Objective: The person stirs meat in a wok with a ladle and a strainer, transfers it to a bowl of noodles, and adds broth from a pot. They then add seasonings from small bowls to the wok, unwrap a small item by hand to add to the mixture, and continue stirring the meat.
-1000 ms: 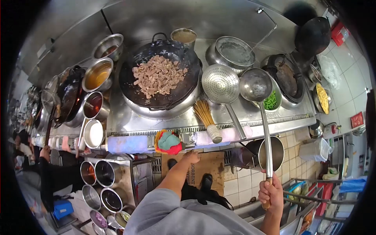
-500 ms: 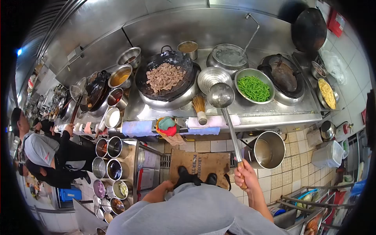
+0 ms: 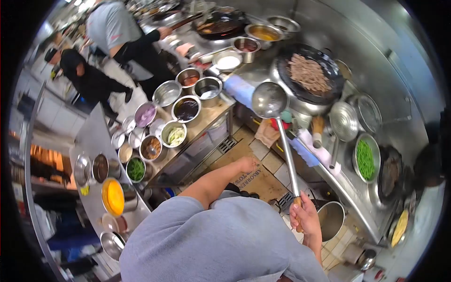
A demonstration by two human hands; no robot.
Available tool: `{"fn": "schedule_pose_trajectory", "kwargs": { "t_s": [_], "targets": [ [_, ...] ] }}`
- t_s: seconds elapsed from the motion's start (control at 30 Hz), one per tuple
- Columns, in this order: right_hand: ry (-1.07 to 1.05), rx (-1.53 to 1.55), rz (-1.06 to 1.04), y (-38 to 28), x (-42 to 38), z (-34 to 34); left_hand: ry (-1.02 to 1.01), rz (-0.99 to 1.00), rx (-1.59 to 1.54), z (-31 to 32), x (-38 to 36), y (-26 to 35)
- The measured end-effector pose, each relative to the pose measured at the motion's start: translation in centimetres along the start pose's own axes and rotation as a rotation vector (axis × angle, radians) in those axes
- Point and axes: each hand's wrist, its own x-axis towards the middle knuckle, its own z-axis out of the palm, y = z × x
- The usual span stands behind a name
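A long steel ladle (image 3: 270, 100) is held by its wooden handle in my right hand (image 3: 305, 215); its bowl is raised near the stove's front edge. My left hand (image 3: 248, 164) is out in front of me over the floor mat, small and blurred, its fingers not clear. Sliced meat (image 3: 307, 74) lies in a black wok (image 3: 334, 70) on the range. To the right of the wok are a perforated strainer (image 3: 344, 121) and a bowl of green beans (image 3: 364, 160). A bamboo brush (image 3: 317, 131) rests by the strainer.
On the left, a side table (image 3: 159, 164) carries several steel pots of sauces and chopped ingredients. A pot of yellow liquid (image 3: 112, 197) stands on a nearer counter (image 3: 96, 136). A large pot (image 3: 330, 221) is at my right. Two people stand at upper left.
The view has swung left, bringing the side table and nearer counter into fuller view. My left arm has extended forward from my side. The ladle stays in my right hand.
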Motion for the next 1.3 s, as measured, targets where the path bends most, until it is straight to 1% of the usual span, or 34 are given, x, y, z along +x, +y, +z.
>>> {"fn": "schedule_pose_trajectory", "kwargs": {
  "t_s": [0.03,0.07,0.13,0.17,0.2,0.23,0.27,0.3,0.37,0.4,0.47,0.5,0.57,0.6,0.63,0.67,0.7,0.73,0.8,0.83,0.9,0.97,1.03,1.1,1.13,1.17,1.23,1.27,1.3],
  "targets": [
    [-0.061,-0.05,0.044,-0.5,1.2,0.8,-0.044,0.004,-0.057,0.4,-1.0,-0.7],
    [-0.083,-0.072,0.066,-1.0,2.7,2.0,-0.025,-0.016,-0.083,0.5,-2.4,-1.9],
    [-0.173,-0.29,0.094,-1.8,5.4,4.8,-0.008,0.016,-0.1,1.9,-5.8,-5.7],
    [-0.227,-0.369,0.088,-2.1,6.9,6.3,0.021,-0.087,-0.081,2.4,-8.0,-7.6],
    [-0.234,-0.379,0.107,-2.1,8.4,7.8,0.045,-0.188,-0.059,2.4,-10.7,-9.5],
    [-0.238,-0.484,0.097,-2.1,9.9,9.4,-0.008,-0.289,-0.046,1.7,-13.6,-10.7],
    [-0.242,-0.589,0.083,-2.0,11.1,10.9,-0.051,-0.375,0.067,4.6,-14.5,-15.9],
    [-0.245,-0.595,0.095,-2.1,12.3,12.3,-0.134,-0.483,0.103,5.4,-16.6,-18.6],
    [-0.263,-0.838,0.096,-2.0,14.1,14.4,-0.199,-0.594,0.126,6.2,-20.9,-21.7],
    [-0.267,-0.845,0.113,-1.2,15.1,14.7,-0.207,-0.597,0.111,6.3,-22.4,-22.5],
    [-0.23,-1.073,-0.16,0.8,17.2,14.7,-0.135,-0.767,-0.04,6.0,-24.4,-23.4],
    [-0.2,-1.059,-0.094,0.6,17.2,15.7,-0.135,-0.768,-0.046,6.0,-25.1,-23.6],
    [-0.198,-1.072,-0.083,1.0,17.5,16.5,0.081,-0.826,-0.394,5.8,-26.1,-23.7],
    [-0.194,-1.083,-0.073,1.2,17.7,16.7,0.081,-0.825,-0.396,6.0,-26.2,-24.3],
    [-0.192,-1.086,-0.068,1.6,17.9,16.7,0.122,-0.847,-0.481,6.8,-26.0,-25.2],
    [-0.202,-1.106,-0.11,2.2,18.1,16.6,0.164,-0.867,-0.568,7.6,-25.6,-26.1],
    [-0.213,-1.125,-0.151,2.4,18.1,16.7,0.158,-0.866,-0.573,8.0,-25.3,-26.6],
    [-0.21,-1.128,-0.146,2.4,17.9,17.0,0.172,-0.858,-0.575,8.2,-24.9,-27.2],
    [-0.204,-0.993,0.007,2.4,17.5,17.8,0.181,-0.846,-0.573,7.5,-24.3,-27.4],
    [-0.197,-0.991,0.008,2.8,17.4,17.8,0.172,-0.818,-0.541,6.4,-24.1,-26.7],
    [-0.234,-0.878,0.021,3.6,17.4,17.8,0.161,-0.785,-0.5,5.2,-23.6,-26.2],
    [-0.228,-0.851,0.056,3.8,17.2,18.4,0.23,-0.702,-0.599,5.8,-22.5,-28.0],
    [-0.222,-0.819,0.084,4.3,17.2,18.6,0.229,-0.7,-0.583,4.1,-22.6,-26.9],
    [-0.234,-0.605,0.206,5.6,17.6,18.1,0.228,-0.689,-0.56,2.4,-22.3,-26.3],
    [-0.223,-0.595,0.193,6.0,17.6,18.0,0.213,-0.701,-0.554,2.2,-22.3,-26.1],
    [-0.263,-0.465,0.227,6.5,17.7,17.9,0.197,-0.711,-0.546,1.9,-22.3,-25.9],
    [-0.348,-0.21,0.271,7.1,18.1,17.4,0.177,-0.692,-0.494,2.8,-21.6,-27.4],
    [-0.336,-0.2,0.255,7.0,18.1,17.3,0.157,-0.685,-0.459,3.1,-21.4,-28.1],
    [-0.351,-0.058,0.316,6.9,18.0,17.3,0.149,-0.67,-0.442,2.9,-21.3,-27.9]
  ]
}}
